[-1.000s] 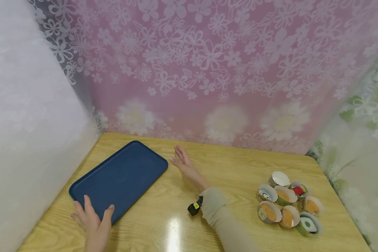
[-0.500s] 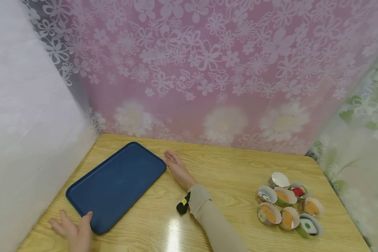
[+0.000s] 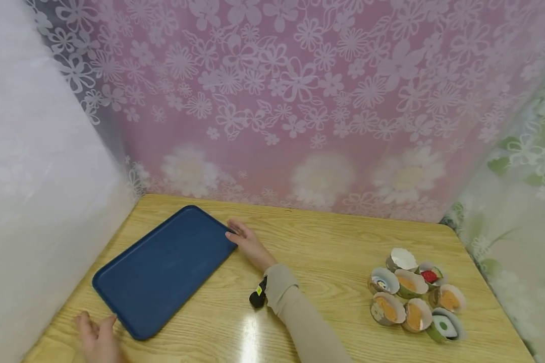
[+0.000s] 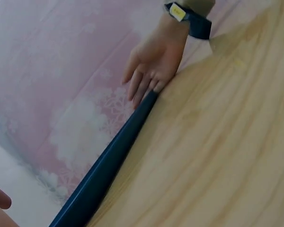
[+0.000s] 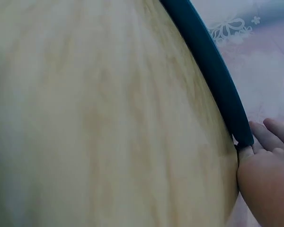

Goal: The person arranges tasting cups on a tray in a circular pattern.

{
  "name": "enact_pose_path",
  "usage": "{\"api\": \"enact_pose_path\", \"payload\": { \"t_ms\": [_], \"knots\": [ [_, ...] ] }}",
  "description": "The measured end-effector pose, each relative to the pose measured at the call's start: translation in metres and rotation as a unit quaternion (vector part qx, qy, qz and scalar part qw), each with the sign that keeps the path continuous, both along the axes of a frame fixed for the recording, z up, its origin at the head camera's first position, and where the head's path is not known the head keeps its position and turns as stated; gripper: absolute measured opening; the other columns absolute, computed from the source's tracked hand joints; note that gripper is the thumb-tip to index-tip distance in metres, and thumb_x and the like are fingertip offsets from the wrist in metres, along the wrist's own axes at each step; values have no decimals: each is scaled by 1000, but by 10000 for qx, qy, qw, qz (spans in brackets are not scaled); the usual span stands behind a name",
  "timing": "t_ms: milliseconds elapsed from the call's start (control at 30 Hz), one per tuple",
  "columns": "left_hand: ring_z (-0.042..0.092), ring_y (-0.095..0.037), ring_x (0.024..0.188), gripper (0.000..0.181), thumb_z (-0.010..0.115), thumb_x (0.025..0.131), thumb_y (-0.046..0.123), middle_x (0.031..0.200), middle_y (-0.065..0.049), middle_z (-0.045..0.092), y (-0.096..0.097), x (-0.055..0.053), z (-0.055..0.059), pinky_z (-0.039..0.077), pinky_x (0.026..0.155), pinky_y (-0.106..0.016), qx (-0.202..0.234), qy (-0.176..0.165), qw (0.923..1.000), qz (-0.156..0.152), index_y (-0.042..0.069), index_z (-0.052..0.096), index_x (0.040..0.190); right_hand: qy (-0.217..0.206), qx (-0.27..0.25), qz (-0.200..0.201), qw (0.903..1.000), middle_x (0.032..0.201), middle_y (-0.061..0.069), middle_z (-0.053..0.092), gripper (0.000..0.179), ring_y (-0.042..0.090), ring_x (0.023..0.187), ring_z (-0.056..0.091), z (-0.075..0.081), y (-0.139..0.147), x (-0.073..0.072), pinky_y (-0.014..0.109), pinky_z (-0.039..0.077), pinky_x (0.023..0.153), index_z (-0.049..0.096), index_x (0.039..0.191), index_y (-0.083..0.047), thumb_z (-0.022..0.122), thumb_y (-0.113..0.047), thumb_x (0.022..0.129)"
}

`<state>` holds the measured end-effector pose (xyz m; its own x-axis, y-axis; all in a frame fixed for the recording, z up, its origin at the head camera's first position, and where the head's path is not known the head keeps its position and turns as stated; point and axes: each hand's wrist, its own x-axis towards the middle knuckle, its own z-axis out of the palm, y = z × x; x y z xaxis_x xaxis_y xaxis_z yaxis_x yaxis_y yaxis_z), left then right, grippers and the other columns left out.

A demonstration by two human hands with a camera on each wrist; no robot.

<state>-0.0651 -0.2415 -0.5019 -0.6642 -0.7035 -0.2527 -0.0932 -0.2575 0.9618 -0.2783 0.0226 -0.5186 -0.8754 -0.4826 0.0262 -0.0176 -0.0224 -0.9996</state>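
A dark blue rectangular tray lies at a slant on the left half of the wooden table. My right hand is at its far right end, thumb over the rim and fingers along the outer side. Seen from the left wrist, that right hand has extended fingers against the tray's end. My left hand is beside the near left end, its thumb tip right at the rim and its fingers loosely bent. In the right wrist view the tray shows edge-on, leading to the right hand's fingers.
Several paper cups stand grouped on the right of the wooden table, some with orange, red or white contents. A pink floral curtain hangs behind, with a white sheet at left and a green floral one at right.
My right hand has moved left onto the tray's far right end. My left hand has gone from over the tray down and left to its near end. The tray appears slightly further left.
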Motion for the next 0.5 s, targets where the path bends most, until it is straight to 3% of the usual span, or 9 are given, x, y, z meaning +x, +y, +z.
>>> {"api": "enact_pose_path", "payload": {
  "t_ms": [100,233,500],
  "knots": [
    [-19,-3,143,74,35,101,8,159,7,-26,9,-5,-1,-5,112,-12,171,182,9991,-353,11,-13,157,206,411,-77,9989,157,3,37,59,21,146,29,1,-3,1,43,33,115,36,155,-10,58,-27,102],
    [-26,-2,140,74,35,103,11,155,8,-32,19,-11,1,-10,114,-16,51,-143,9973,-718,16,-18,155,339,604,-26,9976,157,1,37,59,20,147,28,2,-4,2,44,33,116,35,155,-11,56,-27,103],
    [-25,-7,142,75,38,102,11,159,4,-27,24,-12,1,-11,118,-26,-338,-476,9953,-778,15,-12,158,210,595,-93,9980,157,1,37,56,21,147,28,2,-3,6,43,32,116,36,155,-11,55,-25,104]
  ]
}}
